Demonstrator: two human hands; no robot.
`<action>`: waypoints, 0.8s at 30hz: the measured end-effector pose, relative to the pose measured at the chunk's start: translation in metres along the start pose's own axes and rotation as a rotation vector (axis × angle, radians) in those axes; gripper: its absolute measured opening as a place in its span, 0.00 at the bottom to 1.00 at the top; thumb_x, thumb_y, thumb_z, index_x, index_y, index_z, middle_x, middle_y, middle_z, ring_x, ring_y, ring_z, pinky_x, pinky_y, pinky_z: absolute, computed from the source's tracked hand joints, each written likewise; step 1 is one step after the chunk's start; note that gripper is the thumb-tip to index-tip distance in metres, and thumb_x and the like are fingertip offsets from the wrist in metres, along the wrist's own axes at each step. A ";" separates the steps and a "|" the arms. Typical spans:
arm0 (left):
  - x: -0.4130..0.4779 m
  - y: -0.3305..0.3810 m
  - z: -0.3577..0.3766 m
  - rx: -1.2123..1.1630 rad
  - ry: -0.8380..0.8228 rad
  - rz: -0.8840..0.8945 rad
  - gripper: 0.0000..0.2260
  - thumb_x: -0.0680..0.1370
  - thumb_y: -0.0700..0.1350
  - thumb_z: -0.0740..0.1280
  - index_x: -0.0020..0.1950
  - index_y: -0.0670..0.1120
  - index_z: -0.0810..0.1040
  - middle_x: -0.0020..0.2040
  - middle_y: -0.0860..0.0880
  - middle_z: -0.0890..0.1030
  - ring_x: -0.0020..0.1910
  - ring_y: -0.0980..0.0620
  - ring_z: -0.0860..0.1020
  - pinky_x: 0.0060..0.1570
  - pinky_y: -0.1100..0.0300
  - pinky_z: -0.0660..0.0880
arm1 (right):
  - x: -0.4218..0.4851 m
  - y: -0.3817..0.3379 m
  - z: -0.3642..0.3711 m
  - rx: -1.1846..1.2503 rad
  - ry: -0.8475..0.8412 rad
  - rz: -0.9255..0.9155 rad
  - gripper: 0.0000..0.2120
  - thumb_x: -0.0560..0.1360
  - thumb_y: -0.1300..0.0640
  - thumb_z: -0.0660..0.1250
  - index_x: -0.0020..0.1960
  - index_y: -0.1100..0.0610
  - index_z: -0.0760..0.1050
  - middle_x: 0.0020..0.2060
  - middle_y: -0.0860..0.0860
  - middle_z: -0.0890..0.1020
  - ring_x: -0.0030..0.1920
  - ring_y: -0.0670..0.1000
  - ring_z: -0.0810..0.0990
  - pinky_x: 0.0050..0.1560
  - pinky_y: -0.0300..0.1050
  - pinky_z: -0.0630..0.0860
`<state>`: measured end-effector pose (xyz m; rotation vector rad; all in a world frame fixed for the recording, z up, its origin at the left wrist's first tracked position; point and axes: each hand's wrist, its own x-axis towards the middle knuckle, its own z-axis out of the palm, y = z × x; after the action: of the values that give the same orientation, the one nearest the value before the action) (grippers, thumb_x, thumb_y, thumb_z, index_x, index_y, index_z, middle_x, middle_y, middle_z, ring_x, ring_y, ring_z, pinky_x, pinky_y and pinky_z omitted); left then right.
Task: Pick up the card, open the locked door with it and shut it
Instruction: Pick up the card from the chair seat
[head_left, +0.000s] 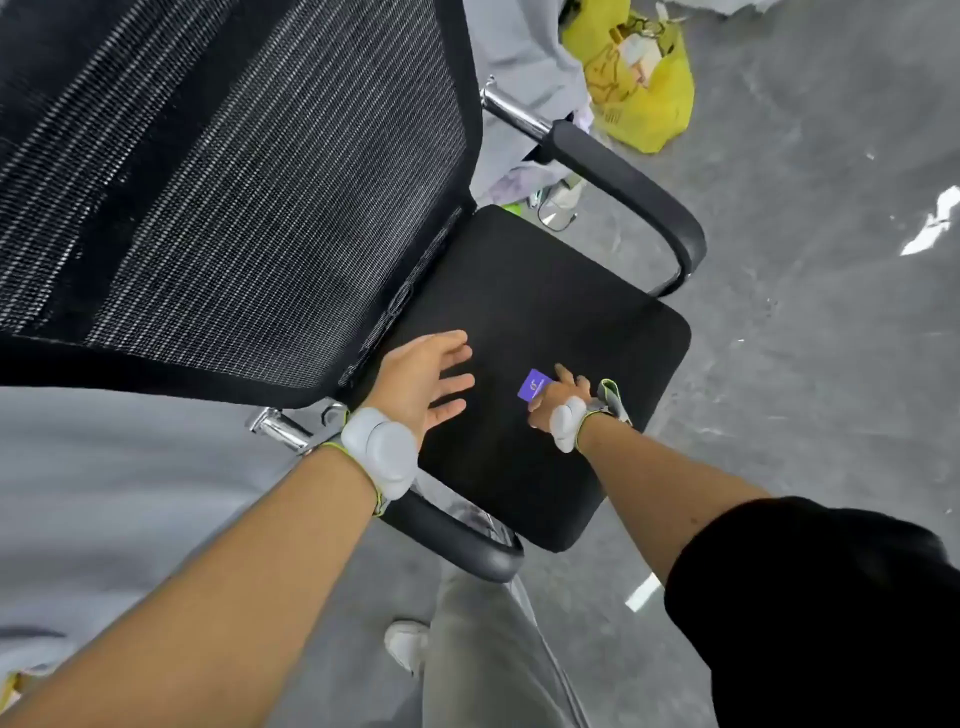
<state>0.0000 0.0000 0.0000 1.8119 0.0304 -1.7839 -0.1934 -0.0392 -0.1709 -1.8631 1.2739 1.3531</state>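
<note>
A small purple card (534, 384) with a white logo is over the black seat of an office chair (545, 291). My right hand (558, 400) is at the card's right edge, fingers curled around it, pinching it. My left hand (421, 379) hovers over the seat's left side, palm down and fingers spread, holding nothing. Both wrists wear white bands. No door is in view.
The chair has a black mesh backrest (234, 182) and black armrests (639, 192) on chrome tubes. A yellow plastic bag (644, 88) lies on the grey floor behind. Grey fabric hangs at the left. My grey trouser leg and white shoe (408, 644) show below.
</note>
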 end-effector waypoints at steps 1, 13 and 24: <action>0.002 -0.001 0.003 -0.009 0.016 0.000 0.09 0.77 0.50 0.68 0.56 0.52 0.81 0.56 0.52 0.84 0.54 0.48 0.83 0.60 0.48 0.76 | 0.003 0.003 0.003 -0.052 -0.033 -0.011 0.24 0.77 0.54 0.63 0.72 0.44 0.68 0.80 0.52 0.52 0.79 0.60 0.42 0.75 0.60 0.50; -0.014 0.033 -0.012 -0.067 0.111 0.033 0.01 0.77 0.49 0.67 0.48 0.54 0.77 0.57 0.53 0.83 0.57 0.51 0.80 0.57 0.50 0.75 | -0.015 0.006 -0.028 0.492 0.231 0.040 0.12 0.67 0.56 0.71 0.50 0.55 0.81 0.48 0.52 0.84 0.51 0.57 0.84 0.49 0.46 0.79; -0.121 0.110 -0.055 -0.133 0.225 0.322 0.11 0.76 0.44 0.69 0.58 0.50 0.79 0.53 0.49 0.81 0.49 0.50 0.79 0.42 0.57 0.75 | -0.202 -0.028 -0.225 1.131 0.424 -0.637 0.15 0.72 0.70 0.69 0.55 0.56 0.80 0.28 0.48 0.76 0.25 0.39 0.74 0.28 0.32 0.72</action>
<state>0.0831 -0.0219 0.1496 1.7979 -0.0507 -1.3215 -0.0817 -0.1305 0.0960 -1.4673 1.0883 -0.1556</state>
